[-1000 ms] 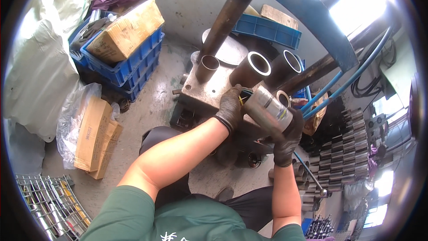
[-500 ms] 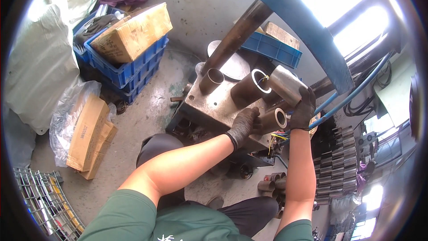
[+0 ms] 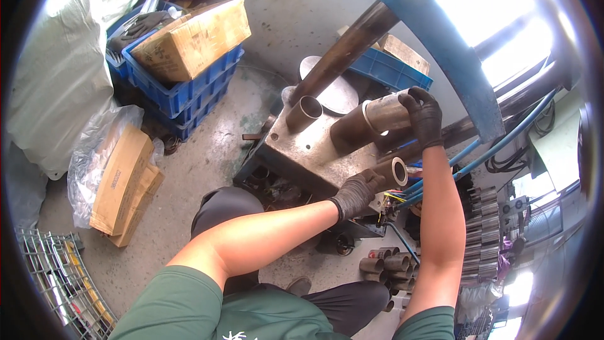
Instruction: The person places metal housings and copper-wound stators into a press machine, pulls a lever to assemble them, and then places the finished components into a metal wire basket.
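Note:
My right hand, in a dark glove, grips the outer end of a metal tube. That tube's inner end sits at the pale ring mouth of a wider dark cylinder standing on the metal press bed; how deep it sits is hard to see. My gloved left hand is closed round the lower part of a smaller dark tube, whose thick bright rim faces up. Another open tube stands on the bed to the left, apart from both hands.
A blue press crossbar arches above the bed, with a thick steel column behind. Blue hoses run at the right. Left are stacked blue crates under a carton. Several tubes stand on the floor.
My right hand has swung the metal tube up and left, from beside the wide cylinder's mouth to line up against it. My left hand has shifted slightly right and down with the smaller tube.

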Available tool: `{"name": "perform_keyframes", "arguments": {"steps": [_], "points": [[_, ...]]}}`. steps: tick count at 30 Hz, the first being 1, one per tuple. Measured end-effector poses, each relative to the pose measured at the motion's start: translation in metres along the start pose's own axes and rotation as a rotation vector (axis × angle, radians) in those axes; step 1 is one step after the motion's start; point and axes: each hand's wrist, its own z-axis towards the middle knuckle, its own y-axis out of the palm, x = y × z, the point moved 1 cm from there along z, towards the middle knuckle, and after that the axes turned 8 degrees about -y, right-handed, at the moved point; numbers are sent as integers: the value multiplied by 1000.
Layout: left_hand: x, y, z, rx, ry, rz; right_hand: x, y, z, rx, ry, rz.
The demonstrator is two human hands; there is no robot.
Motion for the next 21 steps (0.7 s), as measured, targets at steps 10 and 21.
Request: {"name": "perform_keyframes", "arguments": {"steps": [10,21], "points": [[-34,3,7,181,704,638,6,5,31,-238,40,-330],[-17,9,-10,-28,69,438,5,9,42,-320,89,-564]]}}
